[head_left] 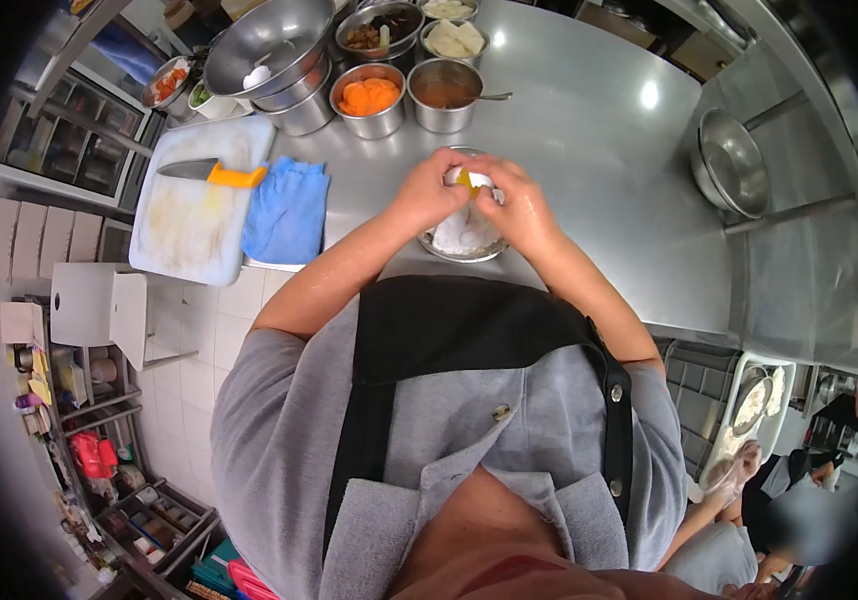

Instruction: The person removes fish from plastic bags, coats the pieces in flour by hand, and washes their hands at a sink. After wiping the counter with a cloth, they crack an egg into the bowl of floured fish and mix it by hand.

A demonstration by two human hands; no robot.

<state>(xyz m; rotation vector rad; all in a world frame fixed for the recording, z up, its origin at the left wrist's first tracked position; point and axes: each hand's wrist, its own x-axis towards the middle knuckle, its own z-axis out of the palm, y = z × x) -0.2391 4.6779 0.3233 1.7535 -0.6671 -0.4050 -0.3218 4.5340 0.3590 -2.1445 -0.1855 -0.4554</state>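
Observation:
My left hand (433,188) and my right hand (519,205) meet over a metal bowl (461,257), fingers curled round a cracked egg (469,179). Between the two white shell parts shows yellow yolk. Under the hands, white powdery contents (463,234) fill part of the bowl. Its far rim is partly hidden behind my fingers. Beyond the bowl stand a metal pot of brown liquid (445,92) with a spoon handle sticking out and a pot of orange slices (369,97).
At left, a knife with an orange handle (238,176) lies on a white cutting board (184,230) beside a blue cloth (287,212). A large metal bowl (239,60) holds a white egg (256,76). Another metal bowl (730,163) leans at the right. A co-worker's gloved hand (744,462) shows lower right.

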